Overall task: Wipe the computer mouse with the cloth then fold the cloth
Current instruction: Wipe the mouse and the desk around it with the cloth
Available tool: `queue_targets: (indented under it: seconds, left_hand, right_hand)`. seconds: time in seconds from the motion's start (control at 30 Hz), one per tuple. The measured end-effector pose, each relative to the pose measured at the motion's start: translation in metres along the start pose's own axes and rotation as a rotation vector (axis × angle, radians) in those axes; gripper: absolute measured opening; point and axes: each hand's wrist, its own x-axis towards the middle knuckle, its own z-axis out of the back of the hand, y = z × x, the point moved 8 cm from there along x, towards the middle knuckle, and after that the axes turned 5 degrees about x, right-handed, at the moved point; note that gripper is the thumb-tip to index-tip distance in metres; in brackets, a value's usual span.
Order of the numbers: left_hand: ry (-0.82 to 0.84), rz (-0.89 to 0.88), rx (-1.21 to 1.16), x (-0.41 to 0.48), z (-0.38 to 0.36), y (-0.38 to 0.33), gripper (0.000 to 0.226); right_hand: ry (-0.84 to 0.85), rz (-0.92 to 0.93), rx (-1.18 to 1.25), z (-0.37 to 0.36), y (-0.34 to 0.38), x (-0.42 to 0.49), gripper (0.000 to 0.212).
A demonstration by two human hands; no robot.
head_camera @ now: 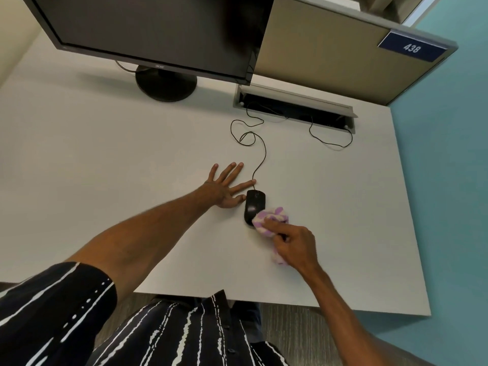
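Note:
A black wired computer mouse (254,203) lies on the white desk (105,167), its cord (260,151) looping back toward a cable slot. My left hand (225,187) rests flat on the desk beside the mouse's left side, fingers spread, thumb touching or nearly touching the mouse. My right hand (295,243) grips a bunched purple-and-white fluffy cloth (270,220) and presses it against the near right end of the mouse. Part of the cloth sticks out under my palm.
A dark monitor (158,30) on a round stand (166,84) stands at the back left. An open cable slot (295,108) sits behind the mouse, with a second thin cable (330,140) looping out. A beige partition with a 438 sign (412,47) rises at the back right.

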Motion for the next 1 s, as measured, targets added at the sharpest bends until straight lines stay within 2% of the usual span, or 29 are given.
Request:
queue_targets:
  seconds: [0.13, 0.23, 0.3, 0.37, 0.43, 0.53, 0.63, 0.77, 0.9, 1.0]
  left_hand:
    - [0.002, 0.002, 0.004, 0.001, -0.002, 0.001, 0.065]
    - [0.001, -0.002, 0.006, 0.001, -0.002, 0.001, 0.065]
    - [0.002, -0.002, 0.009, 0.001, -0.003, 0.001, 0.066]
    - [-0.005, 0.007, 0.003, 0.002, -0.003, 0.001, 0.066]
    - [-0.010, 0.016, 0.005, 0.002, -0.003, 0.001, 0.066]
    - [-0.013, 0.020, 0.007, 0.003, -0.002, 0.001, 0.067]
    - [-0.015, 0.016, 0.012, 0.003, -0.003, 0.001, 0.067]
    - [-0.028, 0.026, -0.006, 0.003, -0.003, 0.001, 0.067]
    - [-0.035, 0.026, -0.011, 0.002, -0.003, 0.001, 0.066]
    - [-0.047, 0.018, -0.014, 0.003, -0.003, 0.000, 0.067]
  right_hand:
    - [-0.209, -0.064, 0.056, 0.036, -0.017, 0.009, 0.063]
    - [-0.324, -0.030, -0.101, 0.048, -0.007, 0.036, 0.054]
    - [-0.209, 0.020, -0.276, 0.035, 0.007, 0.059, 0.051]
    - [-0.002, 0.099, -0.473, 0.004, 0.017, 0.072, 0.046]
    - [0.081, 0.140, -0.577, -0.017, 0.018, 0.071, 0.039]
    - [0.003, 0.106, -0.465, -0.014, 0.013, 0.056, 0.034]
    - [-0.048, 0.220, -0.382, -0.010, 0.008, 0.030, 0.041]
    - [0.050, 0.363, -0.363, -0.019, 0.003, -0.005, 0.050]
    - [0.125, 0.439, -0.270, -0.020, 0.002, -0.024, 0.040]
    - [0.002, 0.430, -0.190, 0.000, 0.004, -0.020, 0.044]
